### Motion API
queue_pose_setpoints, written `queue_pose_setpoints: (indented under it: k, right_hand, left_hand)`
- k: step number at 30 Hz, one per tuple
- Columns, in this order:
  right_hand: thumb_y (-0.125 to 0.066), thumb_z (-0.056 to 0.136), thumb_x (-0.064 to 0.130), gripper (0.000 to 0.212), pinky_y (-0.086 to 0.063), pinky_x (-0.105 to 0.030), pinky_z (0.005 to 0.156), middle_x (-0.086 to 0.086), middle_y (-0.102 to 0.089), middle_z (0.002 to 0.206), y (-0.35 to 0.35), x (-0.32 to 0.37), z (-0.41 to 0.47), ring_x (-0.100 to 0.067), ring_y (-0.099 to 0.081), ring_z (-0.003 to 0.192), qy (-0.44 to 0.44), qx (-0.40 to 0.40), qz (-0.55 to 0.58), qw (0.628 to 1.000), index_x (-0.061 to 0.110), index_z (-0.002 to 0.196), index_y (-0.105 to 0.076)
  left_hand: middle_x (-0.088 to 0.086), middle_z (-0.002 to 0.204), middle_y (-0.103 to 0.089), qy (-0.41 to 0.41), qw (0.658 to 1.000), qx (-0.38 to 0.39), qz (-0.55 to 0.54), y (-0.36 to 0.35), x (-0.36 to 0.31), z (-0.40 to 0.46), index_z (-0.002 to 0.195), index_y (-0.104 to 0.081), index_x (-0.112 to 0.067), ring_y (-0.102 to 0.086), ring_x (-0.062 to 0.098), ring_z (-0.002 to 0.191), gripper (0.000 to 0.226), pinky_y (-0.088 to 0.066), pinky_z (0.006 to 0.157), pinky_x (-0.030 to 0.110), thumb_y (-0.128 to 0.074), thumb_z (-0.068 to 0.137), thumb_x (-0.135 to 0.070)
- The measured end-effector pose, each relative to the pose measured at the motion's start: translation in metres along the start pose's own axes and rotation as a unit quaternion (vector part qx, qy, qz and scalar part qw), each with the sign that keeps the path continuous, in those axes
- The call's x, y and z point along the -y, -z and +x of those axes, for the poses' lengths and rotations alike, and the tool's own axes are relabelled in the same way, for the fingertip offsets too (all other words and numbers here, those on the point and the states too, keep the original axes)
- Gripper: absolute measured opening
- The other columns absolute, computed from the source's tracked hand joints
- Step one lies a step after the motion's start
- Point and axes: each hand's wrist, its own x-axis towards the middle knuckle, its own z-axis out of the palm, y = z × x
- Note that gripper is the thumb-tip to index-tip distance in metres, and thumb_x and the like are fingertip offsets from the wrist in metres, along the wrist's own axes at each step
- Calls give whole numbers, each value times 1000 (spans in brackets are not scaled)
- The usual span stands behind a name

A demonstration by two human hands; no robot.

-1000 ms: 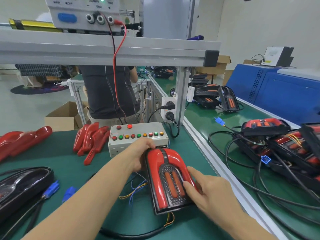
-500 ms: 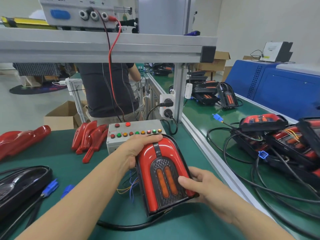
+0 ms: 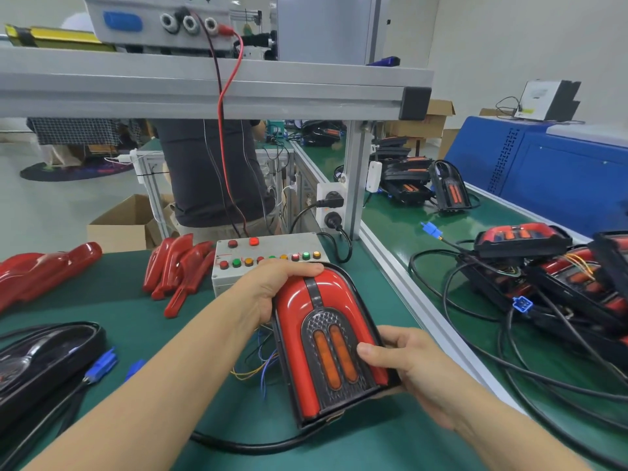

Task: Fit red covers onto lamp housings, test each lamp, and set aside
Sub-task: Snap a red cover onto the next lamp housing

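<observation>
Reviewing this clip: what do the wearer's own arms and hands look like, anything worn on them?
Both forearms are bare, with no sleeves in view. The left hand and right hand wear no gloves, and no rings, watch or wrist strap show.

The upper beam (image 3: pixel 204 83) is hiding the standing person's (image 3: pixel 210 171) upper body (only the torso is showing); the left edge is cutting off a black housing (image 3: pixel 37 365).

Both hands have raised the lamp (image 3: pixel 331 341) off the green bench (image 3: pixel 112 300), its far end tipped up toward twelve o'clock. The left hand (image 3: pixel 272 287), earlier beside the rounded top, now curls over it. The right hand (image 3: pixel 407 372), formerly laid flat on the red cover (image 3: pixel 292 307), now grips the five o'clock corner, thumb on the face.
</observation>
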Motion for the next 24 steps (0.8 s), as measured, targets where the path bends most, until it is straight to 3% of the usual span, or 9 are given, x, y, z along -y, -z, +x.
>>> queue_pose_setpoints:
  k: [4,8,12,15,18,20,22,24]
  right_hand:
    - [-73,79,11,27,-56,-53,87,-18,-74,99,0,-2,-1,-39,-71,93,10,-32,16,999,6,106,-73]
    - [-71,82,12,24,-58,-47,81,-16,-75,98,5,0,-1,-34,-72,89,11,-32,10,999,7,106,-73]
    - [-71,82,13,23,-56,-31,61,-14,-76,95,6,2,0,-27,-73,81,10,-28,12,999,8,105,-73]
    - [-70,84,12,23,-56,-34,65,-14,-75,96,4,1,0,-29,-73,85,9,-31,15,999,8,107,-72]
    - [-71,83,14,26,-58,-41,74,-15,-75,97,4,-1,1,-32,-73,88,9,-37,20,999,8,108,-72]
    - [-72,79,18,30,-59,-42,76,-15,-75,97,5,-1,1,-32,-73,88,9,-35,23,999,8,108,-72]
    - [-73,74,23,35,-58,-35,67,-15,-75,96,7,-1,1,-29,-73,85,8,-34,22,999,8,106,-72]
    - [-74,70,27,38,-57,-30,60,-16,-75,95,13,0,2,-25,-74,80,2,-43,31,999,7,103,-73]
  left_hand:
    - [14,71,-72,-20,1000,-10,-10,-5,-2,2,85,-70,-4,-68,25,53,22,-55,48,31,-80,67,-12]
    - [13,77,-74,-23,1000,8,13,-6,0,3,99,-70,-5,-70,24,60,37,-56,55,31,-81,67,-20]
    - [9,81,-75,-89,993,-6,76,-7,3,4,100,-70,-11,-72,21,67,38,-55,60,28,-81,70,-31]
    - [1,80,-75,-151,979,12,139,-8,3,2,94,-71,-19,-72,16,69,33,-55,56,23,-85,66,-28]
    - [-3,93,-74,-179,953,44,239,-6,1,0,110,-64,-23,-71,15,83,59,-57,71,24,-91,58,-25]
    - [-3,115,-64,-177,937,53,298,-2,0,0,129,-52,-29,-65,13,99,86,-53,88,29,-93,53,-22]
    - [-3,129,-52,-147,953,81,253,4,0,-2,140,-39,-35,-57,16,113,102,-46,99,35,-91,54,-17]
    - [-6,132,-46,-135,968,84,193,12,2,-5,142,-35,-35,-49,17,121,101,-40,100,34,-85,55,-24]
